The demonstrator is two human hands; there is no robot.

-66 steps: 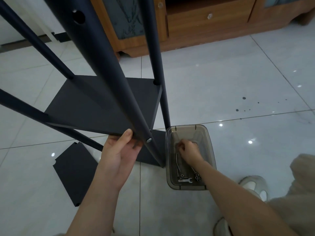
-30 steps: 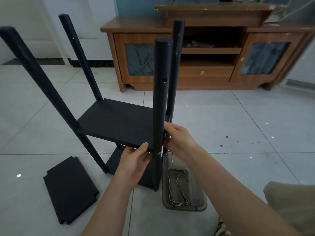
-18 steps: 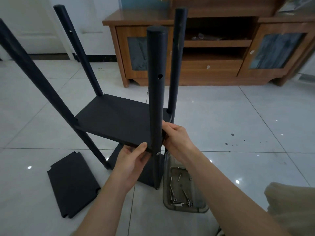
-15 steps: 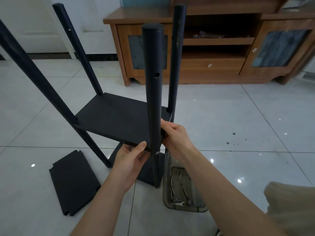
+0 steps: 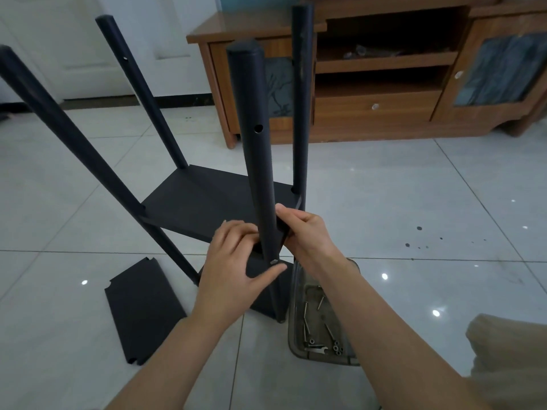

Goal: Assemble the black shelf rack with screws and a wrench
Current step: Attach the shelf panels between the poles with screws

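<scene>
Black shelf rack (image 5: 177, 214) stood upright on the tiled floor (image 5: 414, 187); the left hand (image 5: 231, 261) pinched the middle shelf (image 5: 213, 190) at its front edge, thumb just below the screw (image 5: 273, 262) in the near post (image 5: 257, 149); the right hand (image 5: 309, 232) clasped the shelf corner at the post's 3 o'clock, apparently steadying the joint; the wrench (image 5: 316, 348) lay unused in the tray (image 5: 293, 321) at 5 o'clock.

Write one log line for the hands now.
left hand: holds shelf | right hand: grips shelf | front pole: screw in
</scene>
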